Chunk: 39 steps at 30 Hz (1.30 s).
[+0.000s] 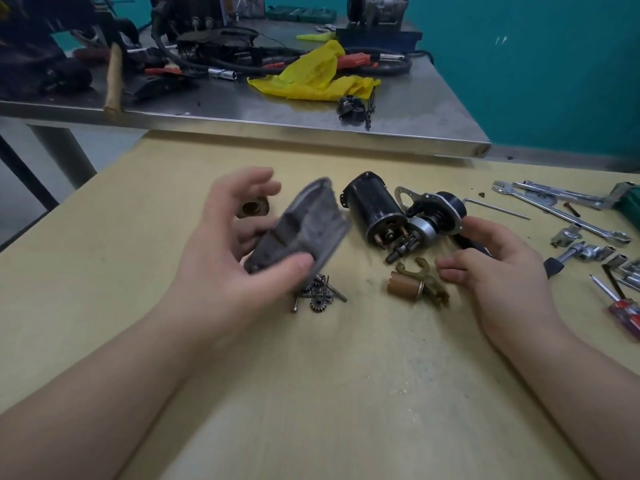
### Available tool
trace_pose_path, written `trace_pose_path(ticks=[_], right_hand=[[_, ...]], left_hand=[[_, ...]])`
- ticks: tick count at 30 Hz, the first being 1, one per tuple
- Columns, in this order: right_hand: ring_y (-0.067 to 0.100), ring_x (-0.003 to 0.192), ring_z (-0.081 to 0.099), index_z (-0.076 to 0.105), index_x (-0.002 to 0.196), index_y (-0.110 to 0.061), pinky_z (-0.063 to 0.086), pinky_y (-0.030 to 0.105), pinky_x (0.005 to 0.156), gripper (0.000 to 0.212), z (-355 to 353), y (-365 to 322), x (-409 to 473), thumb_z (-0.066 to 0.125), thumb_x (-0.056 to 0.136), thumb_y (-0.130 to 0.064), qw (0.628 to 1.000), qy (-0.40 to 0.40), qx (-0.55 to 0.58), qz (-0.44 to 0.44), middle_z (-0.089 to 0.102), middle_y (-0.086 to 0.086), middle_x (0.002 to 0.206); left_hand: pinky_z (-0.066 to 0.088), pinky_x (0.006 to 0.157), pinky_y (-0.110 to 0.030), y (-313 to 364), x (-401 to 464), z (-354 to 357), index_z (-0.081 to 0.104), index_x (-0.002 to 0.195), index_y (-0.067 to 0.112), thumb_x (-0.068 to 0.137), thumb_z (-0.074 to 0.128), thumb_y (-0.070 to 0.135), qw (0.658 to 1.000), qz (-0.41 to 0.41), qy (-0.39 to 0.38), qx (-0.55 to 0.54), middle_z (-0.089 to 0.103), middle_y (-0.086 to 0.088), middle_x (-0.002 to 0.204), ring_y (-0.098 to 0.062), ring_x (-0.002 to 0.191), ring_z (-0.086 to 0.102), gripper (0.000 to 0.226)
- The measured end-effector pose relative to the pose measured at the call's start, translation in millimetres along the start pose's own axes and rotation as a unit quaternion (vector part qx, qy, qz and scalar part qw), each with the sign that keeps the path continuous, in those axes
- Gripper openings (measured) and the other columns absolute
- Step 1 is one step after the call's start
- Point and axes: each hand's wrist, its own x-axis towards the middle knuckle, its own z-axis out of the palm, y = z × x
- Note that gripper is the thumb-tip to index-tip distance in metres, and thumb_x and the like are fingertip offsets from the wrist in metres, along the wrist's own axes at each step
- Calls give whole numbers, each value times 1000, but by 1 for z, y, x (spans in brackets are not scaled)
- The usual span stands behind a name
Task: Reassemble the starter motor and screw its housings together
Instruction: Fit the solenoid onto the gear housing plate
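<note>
My left hand (228,244) holds a grey cast housing (304,230) above the tan table, thumb on its near end, fingers behind it. The housing is motion-blurred. Just right of it lies the black motor body (374,206), and next to that the armature and end plate assembly (433,213). My right hand (498,261) hovers beside that assembly with fingers loosely curled; whether it touches anything I cannot tell. A brown plunger with a fork lever (415,285) lies in front of it. Small gears and screws (318,294) sit under the housing. A round bronze part (254,206) lies behind my left hand.
Wrenches (554,206), sockets (585,252), an Allen key (495,207) and a red-handled screwdriver (623,306) lie at the table's right. Behind stands a steel bench (311,128) with a yellow rag (318,74), a hammer (114,77), cables and a black part (351,105).
</note>
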Motion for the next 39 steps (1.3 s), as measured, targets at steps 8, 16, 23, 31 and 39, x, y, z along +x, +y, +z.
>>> trace_pose_path(ticks=[8, 16, 23, 31, 39], right_hand=[[23, 86, 81, 67, 138, -25, 67, 30, 74, 61, 4, -7, -4, 56, 89, 9, 1000, 6, -21, 4, 69, -14, 126], [22, 84, 81, 66, 135, -32, 65, 37, 77, 60, 6, -11, -7, 54, 91, 6, 999, 3, -42, 13, 74, -29, 107], [16, 82, 80, 64, 142, -32, 66, 43, 83, 63, 7, -14, -10, 56, 90, 2, 997, -11, -76, 7, 67, -20, 128], [13, 79, 79, 64, 141, -33, 64, 32, 74, 62, 9, -18, -11, 54, 91, 1, 996, -21, -84, 8, 65, -25, 123], [14, 73, 77, 68, 125, -35, 64, 40, 82, 53, 8, -20, -12, 56, 76, -18, 998, -6, -61, 21, 72, -8, 117]], left_hand=[[58, 62, -32, 0, 31, -14, 62, 132, 28, 86, 73, 28, 959, -195, 116, -168, 76, 2, 114, -21, 84, 75, 47], [62, 57, -32, 5, 95, 5, 54, 127, 52, 79, 79, 46, 976, -129, 12, 176, 62, 24, 122, -6, 90, 74, 55], [57, 85, -44, -23, 122, 41, 48, 135, 34, 90, 63, 57, 864, -50, -98, 492, 58, 4, 131, -32, 106, 65, 52], [56, 68, -43, -46, 120, 60, 47, 115, 27, 95, 59, 53, 828, -70, -92, 548, 53, 1, 115, -35, 86, 62, 35], [53, 84, -39, -26, 90, 50, 48, 141, 32, 97, 60, 53, 827, -48, -117, 548, 53, 6, 141, -26, 122, 57, 50]])
